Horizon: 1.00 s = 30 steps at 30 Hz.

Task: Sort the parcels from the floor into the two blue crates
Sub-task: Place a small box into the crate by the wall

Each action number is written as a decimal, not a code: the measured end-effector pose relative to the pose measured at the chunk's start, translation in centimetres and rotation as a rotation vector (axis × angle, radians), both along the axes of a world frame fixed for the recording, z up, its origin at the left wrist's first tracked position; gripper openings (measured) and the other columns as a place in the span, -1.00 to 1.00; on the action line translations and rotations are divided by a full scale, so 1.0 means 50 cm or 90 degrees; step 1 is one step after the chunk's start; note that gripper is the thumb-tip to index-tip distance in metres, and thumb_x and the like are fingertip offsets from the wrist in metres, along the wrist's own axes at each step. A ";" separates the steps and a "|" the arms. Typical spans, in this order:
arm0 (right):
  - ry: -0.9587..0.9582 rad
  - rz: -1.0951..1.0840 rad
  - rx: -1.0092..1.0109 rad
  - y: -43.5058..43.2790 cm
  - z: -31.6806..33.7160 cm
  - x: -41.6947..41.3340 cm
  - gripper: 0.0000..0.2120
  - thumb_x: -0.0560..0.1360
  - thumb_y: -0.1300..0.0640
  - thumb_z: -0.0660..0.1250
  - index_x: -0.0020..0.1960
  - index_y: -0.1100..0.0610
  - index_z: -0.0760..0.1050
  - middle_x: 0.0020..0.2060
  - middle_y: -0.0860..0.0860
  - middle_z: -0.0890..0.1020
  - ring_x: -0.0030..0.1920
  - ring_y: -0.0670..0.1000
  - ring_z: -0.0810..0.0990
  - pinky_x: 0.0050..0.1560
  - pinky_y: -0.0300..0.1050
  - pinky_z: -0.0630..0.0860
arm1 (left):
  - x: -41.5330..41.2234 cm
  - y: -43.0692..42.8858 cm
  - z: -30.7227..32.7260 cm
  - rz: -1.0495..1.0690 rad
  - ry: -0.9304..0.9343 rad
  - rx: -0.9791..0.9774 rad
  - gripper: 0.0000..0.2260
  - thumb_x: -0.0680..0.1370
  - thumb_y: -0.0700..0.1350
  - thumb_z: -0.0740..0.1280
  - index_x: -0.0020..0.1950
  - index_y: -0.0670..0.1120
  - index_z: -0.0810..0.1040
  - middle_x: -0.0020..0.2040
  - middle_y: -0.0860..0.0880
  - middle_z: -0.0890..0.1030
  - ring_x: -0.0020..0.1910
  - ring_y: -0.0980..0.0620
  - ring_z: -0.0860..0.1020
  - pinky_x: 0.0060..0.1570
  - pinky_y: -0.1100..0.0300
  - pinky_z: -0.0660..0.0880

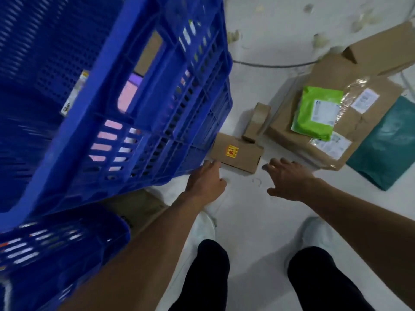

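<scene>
A person bends over a pale floor (pixel 247 209), both bare arms reaching down to a small cardboard box with a yellow and red sticker (pixel 238 157). The box lies flat on the floor at the person's twelve o'clock, tucked against the bottom corner of a large blue crate (pixel 112 108) standing at ten o'clock. A second blue crate (pixel 56 254) sits at eight o'clock.

The likely trouble is the tight fit. The box touches the crate wall, so the left knuckles could jam there and leave a one-sided grip that tips the box. A narrow cardboard carton (pixel 256 124) stands on end just behind it and could be knocked over as the box lifts.

The left hand (pixel 205 180) stretches forward, palm down, fingers straight and close together, tips at the box's near left corner; contact cannot be told. The right hand (pixel 285 178) hovers near the right corner, palm down, fingers spread, thumb wide, holding nothing.

At two o'clock, a green mailer (pixel 317 113) rests on a brown paper parcel (pixel 359 126), beside a teal bag (pixel 386 142).
</scene>
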State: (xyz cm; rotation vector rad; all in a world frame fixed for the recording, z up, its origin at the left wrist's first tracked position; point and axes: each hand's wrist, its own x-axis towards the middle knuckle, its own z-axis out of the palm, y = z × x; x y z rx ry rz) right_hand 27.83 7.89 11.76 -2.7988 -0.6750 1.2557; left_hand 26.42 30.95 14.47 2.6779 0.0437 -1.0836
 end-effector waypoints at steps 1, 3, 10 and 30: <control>-0.003 0.011 0.000 0.011 -0.044 0.009 -0.27 0.50 -0.25 0.27 0.55 0.04 0.13 0.42 0.06 0.30 0.37 0.12 0.34 0.28 0.00 0.35 | 0.000 0.009 -0.042 -0.006 -0.003 0.007 -0.56 0.60 -0.01 0.29 0.46 -0.04 0.33 0.37 -0.11 0.43 0.29 -0.12 0.46 0.15 0.04 0.44; -0.018 0.015 -0.002 0.030 -0.131 0.028 -0.24 0.49 -0.27 0.29 0.54 0.05 0.11 0.41 0.07 0.30 0.36 0.12 0.35 0.27 0.00 0.37 | 0.006 0.026 -0.129 -0.019 -0.011 0.021 -0.56 0.59 0.00 0.29 0.45 -0.05 0.32 0.36 -0.11 0.43 0.26 -0.12 0.46 0.15 0.01 0.46; -0.089 -0.097 -0.010 0.067 -0.375 0.066 -0.23 0.46 -0.23 0.34 0.47 0.15 0.14 0.34 0.12 0.33 0.30 0.14 0.39 0.22 0.02 0.39 | 0.042 0.029 -0.369 -0.028 -0.065 0.040 -0.54 0.61 -0.03 0.29 0.46 -0.08 0.25 0.41 -0.13 0.35 0.33 -0.14 0.39 0.18 0.03 0.41; -0.202 -0.185 0.023 0.154 -0.508 0.017 0.20 0.19 -0.42 0.45 0.53 0.22 0.01 0.36 0.18 0.29 0.27 0.17 0.35 0.27 0.11 0.37 | 0.168 0.031 -0.547 -0.427 -0.194 0.202 0.06 0.41 -0.23 0.49 0.61 -0.15 -0.26 0.63 -0.17 -0.21 0.61 -0.15 -0.16 0.55 -0.07 0.06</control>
